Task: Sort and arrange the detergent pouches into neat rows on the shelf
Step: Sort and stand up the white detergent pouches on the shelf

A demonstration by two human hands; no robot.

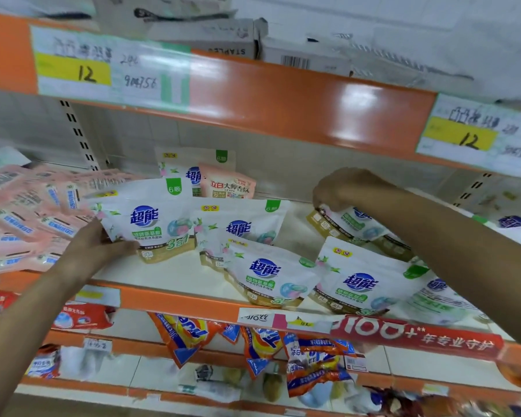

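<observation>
Our left hand (98, 243) has its fingers (124, 245) curled round the lower left corner of a white detergent pouch (151, 218) — thumb across the front, pouch standing a bit tilted near the middle of the shelf (175, 273). Our right hand (348, 188) is bent over at the wrist, fingers curled down onto the top edge of a second white pouch (355, 224), which leans further back on the right. The front pouches (268, 275) sit side by side at the shelf's front edge, overlapping a little. The pink pouches (27, 218) lie in a loose heap on the left, right up against our left hand. Open room — a bare strip of shelf in front of the gripped pouch, running out to the orange lip (178, 299), plus a bare patch between our two hands.
</observation>
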